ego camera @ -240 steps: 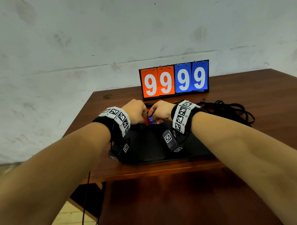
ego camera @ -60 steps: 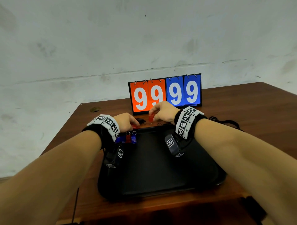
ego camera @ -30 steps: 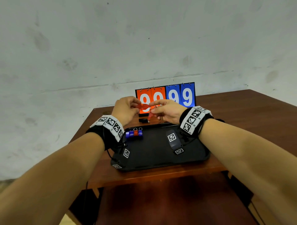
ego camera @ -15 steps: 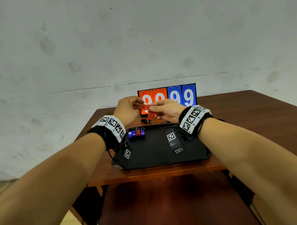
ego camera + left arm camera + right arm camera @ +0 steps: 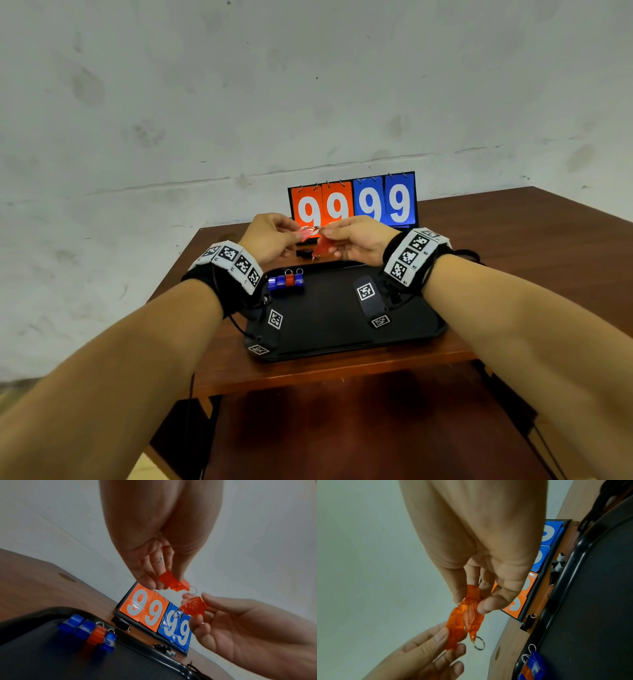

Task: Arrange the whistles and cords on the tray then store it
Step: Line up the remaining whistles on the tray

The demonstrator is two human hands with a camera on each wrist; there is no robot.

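Both hands hover above the far rim of the black tray (image 5: 342, 329). My left hand (image 5: 297, 230) pinches one red whistle (image 5: 172, 582) between thumb and fingers. Close beside it, my right hand (image 5: 324, 236) pinches a second red whistle (image 5: 193, 606), its key ring hanging below. The two whistles nearly touch (image 5: 453, 628). A row of blue and red whistles (image 5: 286, 282) lies in the tray's far left corner. Black cords (image 5: 469, 255) lie on the table behind my right wrist, mostly hidden.
A flip scoreboard (image 5: 352, 202) reading 99 99 stands at the back of the brown table (image 5: 513, 246). Small black whistles (image 5: 121, 623) lie on the table between the scoreboard and the tray. A white wall rises behind.
Since two seconds ago both hands have risen from the table's far side with the red whistles. Over the last half second they have barely moved.
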